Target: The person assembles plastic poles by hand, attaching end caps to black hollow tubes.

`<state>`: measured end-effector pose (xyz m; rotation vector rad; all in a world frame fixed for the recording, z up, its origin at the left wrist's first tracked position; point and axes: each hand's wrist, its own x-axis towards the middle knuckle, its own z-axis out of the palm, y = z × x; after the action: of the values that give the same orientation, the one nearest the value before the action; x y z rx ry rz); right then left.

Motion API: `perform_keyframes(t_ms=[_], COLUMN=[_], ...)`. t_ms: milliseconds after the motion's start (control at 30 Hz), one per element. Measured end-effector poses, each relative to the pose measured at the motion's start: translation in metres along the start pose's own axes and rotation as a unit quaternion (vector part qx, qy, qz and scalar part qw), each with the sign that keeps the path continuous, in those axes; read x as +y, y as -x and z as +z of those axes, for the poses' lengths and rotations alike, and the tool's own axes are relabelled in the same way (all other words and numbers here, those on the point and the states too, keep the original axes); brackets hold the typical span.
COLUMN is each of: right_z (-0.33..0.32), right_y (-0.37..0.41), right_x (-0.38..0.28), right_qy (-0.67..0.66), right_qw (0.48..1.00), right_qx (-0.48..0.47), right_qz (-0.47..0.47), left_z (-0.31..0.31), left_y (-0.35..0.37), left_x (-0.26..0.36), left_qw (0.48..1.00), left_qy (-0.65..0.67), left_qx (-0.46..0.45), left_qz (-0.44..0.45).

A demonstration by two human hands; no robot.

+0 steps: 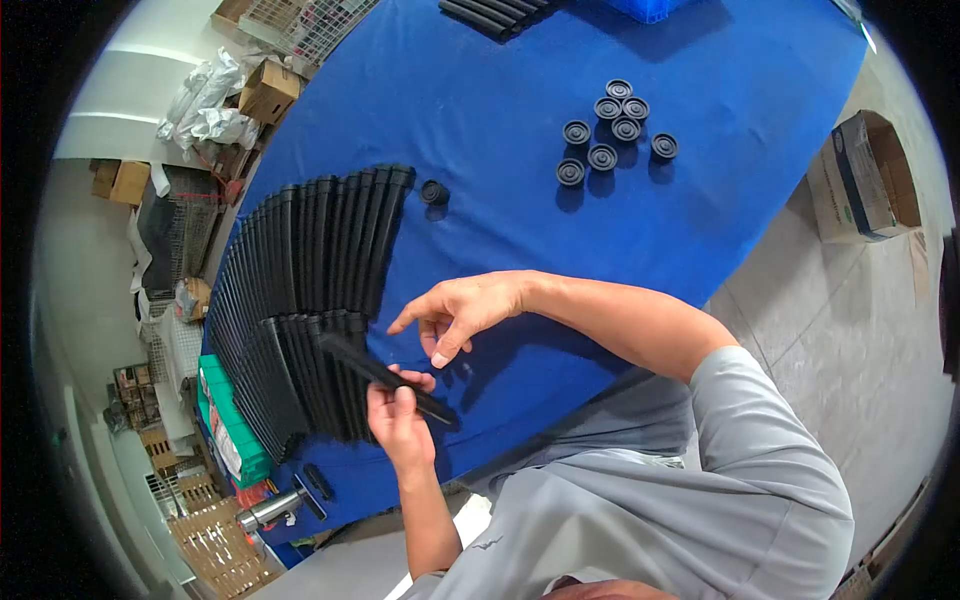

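Note:
My left hand (pixel 398 425) is wrapped round a black tube (pixel 352 358) near its lower end. The tube slants up to the left, its far end over a row of similar black tubes (pixel 330 240). Just above it, my right hand (pixel 455 315) hovers with the index finger stretched out and the thumb apart; nothing shows in it. A single small round black cap (pixel 433 192) stands beside the upper row of tubes. Farther off to the right, several round black ringed caps (pixel 602 157) are grouped on the blue cloth.
A blue cloth (pixel 510 130) covers the table. At its left edge are a green bin (pixel 230 425) and a metal cylinder (pixel 270 510). More black tubes (pixel 495 15) and a blue crate (pixel 640 8) lie at the far edge. An open cardboard box (pixel 860 180) stands on the floor at right.

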<state>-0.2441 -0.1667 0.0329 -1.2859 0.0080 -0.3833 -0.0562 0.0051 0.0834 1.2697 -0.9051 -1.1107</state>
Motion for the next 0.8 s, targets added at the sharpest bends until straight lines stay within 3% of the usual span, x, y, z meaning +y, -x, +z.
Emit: perform_keyframes(t_ms=[133,233,300,333,367,500,633,800], right_z=[0.001,0.006,0.004,0.005,0.003,0.002,0.004,0.005], right_y=[0.007,0.011,0.01,0.01,0.009,0.011,0.01,0.011], right_x=[-0.007,-0.016,-0.015,-0.012,-0.013,-0.017,-0.015,-0.012], right_qy=[-0.019,-0.076,-0.086,-0.094,-0.094,-0.138,-0.154,-0.173], right_qw=[0.998,0.994,0.991,0.99,0.99,0.983,0.977,0.973], right_qx=[-0.035,-0.076,-0.105,-0.107,-0.103,-0.122,-0.148,-0.153], right_qz=[0.042,0.023,0.004,-0.005,-0.012,0.005,0.011,0.017], left_z=[-0.005,-0.011,-0.01,-0.005,-0.003,0.021,0.014,0.014], left_y=[-0.004,0.003,0.01,0.016,0.019,0.029,0.035,0.035], left_x=[0.013,0.006,-0.012,-0.019,-0.019,-0.024,-0.033,-0.033], left_qw=[0.981,0.912,0.875,0.88,0.881,0.858,0.845,0.849], left_qy=[0.188,0.401,0.472,0.459,0.447,0.478,0.479,0.474], left_qx=[-0.038,-0.03,0.01,0.046,0.02,-0.012,0.015,0.005], left_qz=[-0.001,-0.086,-0.106,-0.113,-0.156,-0.187,-0.238,-0.234])
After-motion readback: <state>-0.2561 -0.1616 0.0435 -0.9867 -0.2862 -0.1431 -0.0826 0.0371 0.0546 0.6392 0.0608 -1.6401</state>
